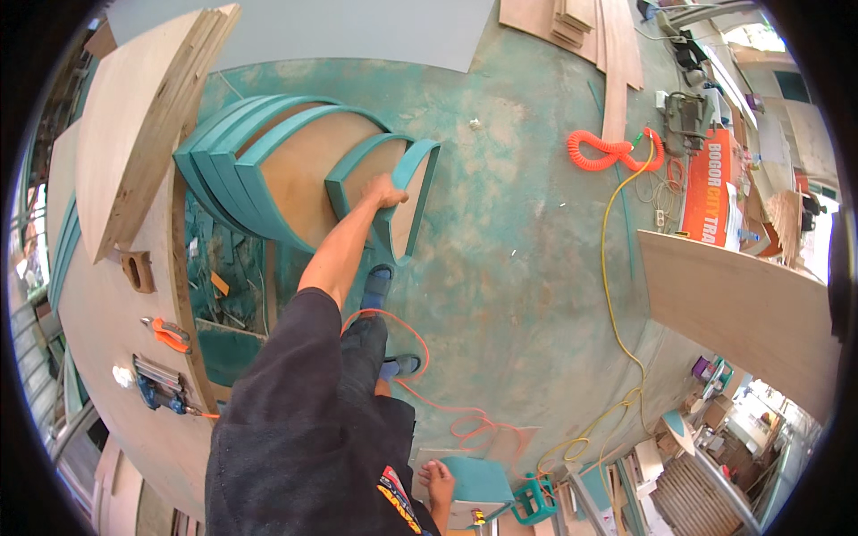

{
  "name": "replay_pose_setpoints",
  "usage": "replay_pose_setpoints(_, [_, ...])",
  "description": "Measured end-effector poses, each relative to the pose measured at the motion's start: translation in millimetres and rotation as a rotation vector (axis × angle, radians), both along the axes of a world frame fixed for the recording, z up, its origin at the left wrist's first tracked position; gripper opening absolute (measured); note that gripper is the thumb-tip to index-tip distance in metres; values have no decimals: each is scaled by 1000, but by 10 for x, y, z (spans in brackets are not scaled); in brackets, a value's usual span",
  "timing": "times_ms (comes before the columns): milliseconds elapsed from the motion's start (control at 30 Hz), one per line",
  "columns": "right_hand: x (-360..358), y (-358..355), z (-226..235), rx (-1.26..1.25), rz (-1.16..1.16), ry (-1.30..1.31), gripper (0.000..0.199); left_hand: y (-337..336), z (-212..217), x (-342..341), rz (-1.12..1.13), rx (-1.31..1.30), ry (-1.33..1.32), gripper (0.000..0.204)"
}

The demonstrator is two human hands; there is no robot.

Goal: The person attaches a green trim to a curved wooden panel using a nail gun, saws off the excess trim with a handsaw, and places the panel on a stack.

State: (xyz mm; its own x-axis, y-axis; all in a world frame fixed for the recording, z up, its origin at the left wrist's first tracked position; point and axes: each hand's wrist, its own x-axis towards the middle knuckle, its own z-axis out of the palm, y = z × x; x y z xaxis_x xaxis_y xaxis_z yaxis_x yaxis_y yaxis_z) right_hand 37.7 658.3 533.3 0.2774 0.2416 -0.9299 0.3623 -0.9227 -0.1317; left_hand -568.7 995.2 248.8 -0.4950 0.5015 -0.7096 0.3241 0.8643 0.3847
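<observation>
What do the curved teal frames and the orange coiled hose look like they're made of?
Frames: likely plywood, teal-painted edges around bare tan wood faces; left hand grips the nearest. Hose: seemingly glossy orange plastic, wound in springy coils.

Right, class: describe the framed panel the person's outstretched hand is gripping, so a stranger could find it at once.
Start at the teal-stained concrete floor, then the fan of teal-edged curved plywood panels leaning by the workbench. The gripped panel, under the left hand, is the smallest and rightmost, standing apart from the stack.
</observation>
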Motion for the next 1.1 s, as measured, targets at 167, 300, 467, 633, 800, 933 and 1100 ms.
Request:
replay_pose_setpoints(167, [-87,89,-96,-79,54,-17,40,14,-690,-248,-34,-17,-86,73])
replay_pose_setpoints(300, [-160,318,-274,-49,59,-4,42,-2,-1056,-387,-68,19,-62,73])
replay_pose_setpoints(467, [-400,739,-259,19,100,-35,43,93,-1160,-456,-77,-49,-43,66])
replay_pose_setpoints(633, [-547,745,-321,32,112,1,42,288,-788,-335,-44,-150,124,47])
replay_pose_setpoints(800, [-507,553,-357,18,63,50,45,36,-496,35,-128,-110,557,42])
replay_pose_setpoints(933, [-514,405,-445,-19,66,91,44,-522,-237,691,-338,51,441,41])
replay_pose_setpoints(1100, [-338,427,-576,43,104,130,41,-1434,112,1463,-369,-130,-117,47])
